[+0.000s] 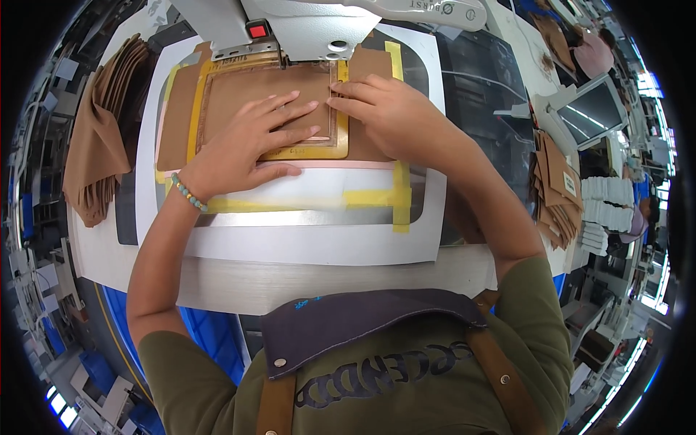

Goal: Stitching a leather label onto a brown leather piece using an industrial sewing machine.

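Observation:
Flat brown fabric point(246, 87) lies under a yellow rectangular frame point(308, 151) with a clear inner border. My left hand point(243, 145), a beaded bracelet at its wrist, rests on the fabric and the frame's near left part with fingers spread. My right hand point(391, 109) touches the frame's right inner edge; its two leading fingertips are stretched out and slightly apart, and the other fingers are partly hidden. Just beyond the hands stands the white head of a sewing machine point(312, 32), reaching over the frame's far edge. The needle area is hard to make out.
A white sheet point(312, 243) with yellow tape strips point(401, 199) lies beneath the work. Stacked brown fabric pieces point(105, 138) hang at the left; more brown pieces point(554, 185) lie at the right, near a screen point(591, 112). A red switch point(257, 30) sits on the machine.

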Motion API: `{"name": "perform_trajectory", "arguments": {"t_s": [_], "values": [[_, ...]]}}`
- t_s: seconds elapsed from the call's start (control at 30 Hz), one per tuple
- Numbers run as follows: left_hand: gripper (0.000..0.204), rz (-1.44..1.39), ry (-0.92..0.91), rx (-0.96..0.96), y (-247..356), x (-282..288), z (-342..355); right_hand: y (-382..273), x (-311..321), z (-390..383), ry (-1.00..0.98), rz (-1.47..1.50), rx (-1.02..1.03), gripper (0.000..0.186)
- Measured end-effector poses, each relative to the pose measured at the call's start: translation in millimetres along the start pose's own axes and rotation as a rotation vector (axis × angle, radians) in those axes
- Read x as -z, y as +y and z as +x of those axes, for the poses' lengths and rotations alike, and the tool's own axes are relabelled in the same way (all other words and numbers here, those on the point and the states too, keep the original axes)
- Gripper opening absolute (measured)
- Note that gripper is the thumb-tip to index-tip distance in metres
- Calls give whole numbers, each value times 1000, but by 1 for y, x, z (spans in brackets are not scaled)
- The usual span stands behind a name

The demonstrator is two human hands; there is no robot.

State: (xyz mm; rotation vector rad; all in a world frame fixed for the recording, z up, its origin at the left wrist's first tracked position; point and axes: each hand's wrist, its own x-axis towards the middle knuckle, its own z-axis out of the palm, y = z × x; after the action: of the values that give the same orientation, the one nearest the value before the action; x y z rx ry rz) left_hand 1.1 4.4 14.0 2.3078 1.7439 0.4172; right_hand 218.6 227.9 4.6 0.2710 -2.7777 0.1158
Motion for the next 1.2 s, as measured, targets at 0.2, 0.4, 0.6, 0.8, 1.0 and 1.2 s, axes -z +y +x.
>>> {"name": "perform_trajectory", "arguments": {"t_s": [0.2, 0.4, 0.6, 0.8, 1.0, 1.2], "values": [[56, -16, 6, 12, -6, 3, 5, 14, 23, -30, 56, 63, -134, 45], [53, -7, 22, 4, -15, 4, 13, 37, 18, -49, 113, 124, -231, 36], [50, 20, 36, 13, -29, 5, 26, 38, 15, -49, 123, 107, -239, 33], [47, 10, 47, 80, -31, 11, 37, 43, 14, -53, 119, 117, -285, 30], [44, 11, 101, 151, -38, 9, 43, 45, 13, -54, 121, 131, -293, 28], [38, -124, 223, 214, -44, 3, 42, 47, 13, -56, 120, 138, -299, 27]]}}
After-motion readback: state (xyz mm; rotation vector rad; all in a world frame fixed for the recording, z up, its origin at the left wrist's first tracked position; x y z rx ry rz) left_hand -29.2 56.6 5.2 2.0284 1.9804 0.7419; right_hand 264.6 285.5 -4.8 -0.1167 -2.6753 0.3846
